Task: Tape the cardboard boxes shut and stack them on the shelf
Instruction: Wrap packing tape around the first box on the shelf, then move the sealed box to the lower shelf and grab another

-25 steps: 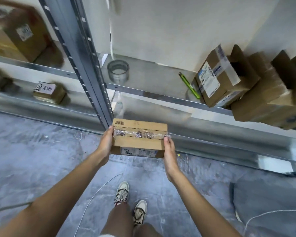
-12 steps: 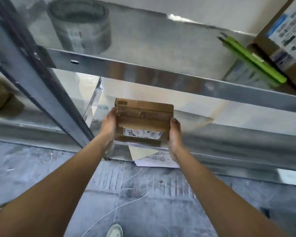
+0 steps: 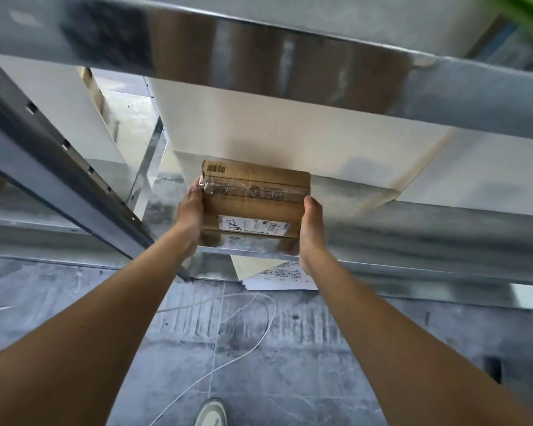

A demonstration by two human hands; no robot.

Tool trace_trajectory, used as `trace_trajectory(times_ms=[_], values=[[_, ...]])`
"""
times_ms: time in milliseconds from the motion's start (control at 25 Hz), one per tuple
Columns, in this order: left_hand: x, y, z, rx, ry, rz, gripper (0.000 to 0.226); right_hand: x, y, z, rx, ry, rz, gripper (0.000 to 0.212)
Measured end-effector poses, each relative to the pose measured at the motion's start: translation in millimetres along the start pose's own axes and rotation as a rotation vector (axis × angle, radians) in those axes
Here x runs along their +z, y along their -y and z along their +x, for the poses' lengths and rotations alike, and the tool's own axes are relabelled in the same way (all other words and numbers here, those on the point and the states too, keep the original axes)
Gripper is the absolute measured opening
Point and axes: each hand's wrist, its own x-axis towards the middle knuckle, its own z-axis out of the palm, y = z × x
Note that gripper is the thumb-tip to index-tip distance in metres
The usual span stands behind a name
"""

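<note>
Two hands clamp a taped cardboard box (image 3: 254, 199) from either end: the left hand (image 3: 191, 209) cupped round its left end, the right hand (image 3: 311, 224) flat against its right end, thumb up. The box lies between them, long axis running left to right, over the front edge of the lower shelf (image 3: 413, 219) and beneath the upper shelf beam (image 3: 290, 53). Neither hand looks nearer the shelf. The fingers behind the box are hidden; whether its base touches the shelf cannot be told. Papers (image 3: 277, 276) lie below the shelf edge.
</note>
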Motion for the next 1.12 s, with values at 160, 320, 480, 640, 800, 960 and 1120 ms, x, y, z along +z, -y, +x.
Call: trace_trajectory(times_ms=[160,320,480,640,800,960,1120], values=[[-1,-18,-47,-0.003,-0.187,0.107,0.054,-10,11,-23,-0.022,-0.041,-0.078,0.059],[-5,-42,-131,0.018,-0.164,0.242,0.048,-42,34,-85,-0.045,-0.097,-0.125,0.067],[-8,-102,-194,-0.094,0.147,0.403,0.03,-87,79,-157,-0.064,-0.132,-0.102,0.062],[7,-200,-255,-0.437,0.632,0.913,0.023,-140,151,-210,-0.23,-0.268,-0.14,0.029],[56,-281,-310,-0.354,0.728,0.926,0.028,-200,232,-251,-0.469,-0.456,-0.124,0.011],[130,-336,-321,0.208,0.32,0.387,0.033,-236,287,-257,-0.527,-0.488,-0.087,0.035],[186,-378,-323,0.393,0.274,0.207,0.05,-245,312,-256,-0.434,-0.373,-0.096,0.074]])
